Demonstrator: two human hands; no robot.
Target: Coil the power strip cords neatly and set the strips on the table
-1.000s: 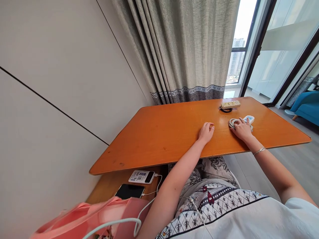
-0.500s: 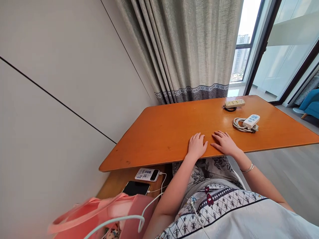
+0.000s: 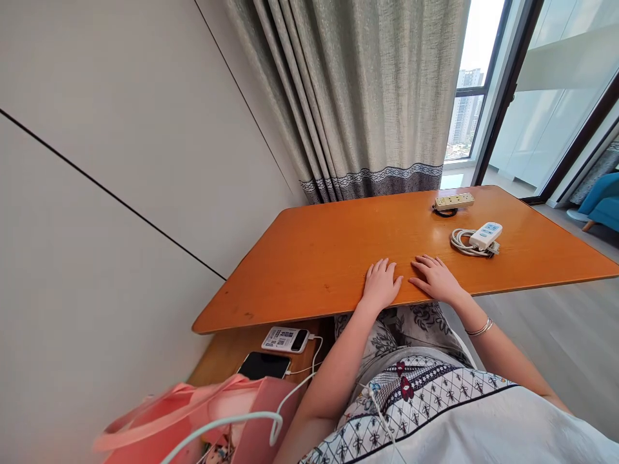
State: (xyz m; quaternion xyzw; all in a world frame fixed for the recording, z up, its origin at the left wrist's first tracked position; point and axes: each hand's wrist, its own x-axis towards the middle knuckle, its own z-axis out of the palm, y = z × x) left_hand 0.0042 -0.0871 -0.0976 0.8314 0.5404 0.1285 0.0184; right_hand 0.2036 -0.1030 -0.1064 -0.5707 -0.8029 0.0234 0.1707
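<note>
My left hand point(image 3: 382, 282) lies palm down on the orange-brown wooden table point(image 3: 309, 251), close to its near edge, with the fingers stretched out and nothing held. Just right of it my right hand point(image 3: 436, 277) rests flat on the same tabletop, fingers slightly spread. A small gap separates the two hands. Beyond my right hand sits a white power strip point(image 3: 486, 236) with its grey cord point(image 3: 461, 241) coiled beside it. Farther back is a cream power strip point(image 3: 453, 202) with a dark cord.
On a lower wooden surface at left lie a power bank point(image 3: 285, 339) and a black-screened phone point(image 3: 264, 365), with a white cable. A pink bag point(image 3: 261, 412) stands nearest. A curtain point(image 3: 377, 96) hangs behind the table; a wall point(image 3: 120, 129) is on the left.
</note>
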